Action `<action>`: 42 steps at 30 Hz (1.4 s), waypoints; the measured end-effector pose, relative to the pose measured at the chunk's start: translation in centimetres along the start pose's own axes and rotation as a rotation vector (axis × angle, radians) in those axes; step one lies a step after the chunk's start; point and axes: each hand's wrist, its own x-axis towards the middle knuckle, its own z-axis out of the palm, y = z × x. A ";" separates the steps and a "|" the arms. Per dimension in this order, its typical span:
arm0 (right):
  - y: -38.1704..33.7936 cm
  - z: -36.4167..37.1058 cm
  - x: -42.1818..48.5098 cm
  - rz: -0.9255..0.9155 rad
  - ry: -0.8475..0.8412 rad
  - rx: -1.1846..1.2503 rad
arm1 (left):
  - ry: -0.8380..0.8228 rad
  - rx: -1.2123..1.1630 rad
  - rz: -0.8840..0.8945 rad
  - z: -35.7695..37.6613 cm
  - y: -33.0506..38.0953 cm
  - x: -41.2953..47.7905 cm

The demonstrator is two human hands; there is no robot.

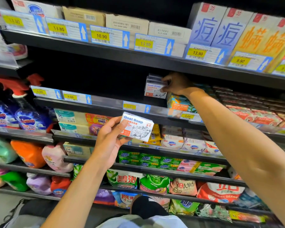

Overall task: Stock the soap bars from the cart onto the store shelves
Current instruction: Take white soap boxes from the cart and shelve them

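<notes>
Soap bar box [137, 127], white with "Goat Soap" in blue and a drawn goat on its face, is in the left hand [109, 140]. The thumb pinches its near end and the fingers curl behind it. It is held in the air in front of the shelves, slightly tilted, with its printed face toward the camera.

The right hand [176, 83] reaches up to the middle shelf [105, 104]. There its fingers and thumb are curled round the right end of a stack of white boxes [152, 92] of the same kind. The stack stands near the shelf's front edge, just left of the orange Goat Soap packs [179, 105]. Pink soap packs [257, 116] fill the same shelf farther right.

Yellow price tags [135, 106] line the shelf rim. On the shelf above stand tall blue and orange cartons [220, 30]. Spray bottles [30, 119] stand to the left, and bagged detergents [155, 183] lie on the lower shelves.
</notes>
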 end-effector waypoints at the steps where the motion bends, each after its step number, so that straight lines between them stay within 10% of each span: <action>1: -0.1 0.0 0.1 0.011 -0.002 -0.007 | 0.000 -0.001 0.000 0.0 0.0 -0.1; 31: -6.0 -3.7 -11.4 -0.261 -0.134 0.596 | -0.070 0.076 0.264 4.5 2.9 3.3; 38: -3.2 -1.9 -7.2 -0.027 0.032 0.641 | -0.005 1.198 0.962 0.7 1.0 6.6; 42: -2.1 -0.6 -4.7 -0.048 0.045 0.471 | -0.088 1.611 1.049 0.1 -0.2 7.4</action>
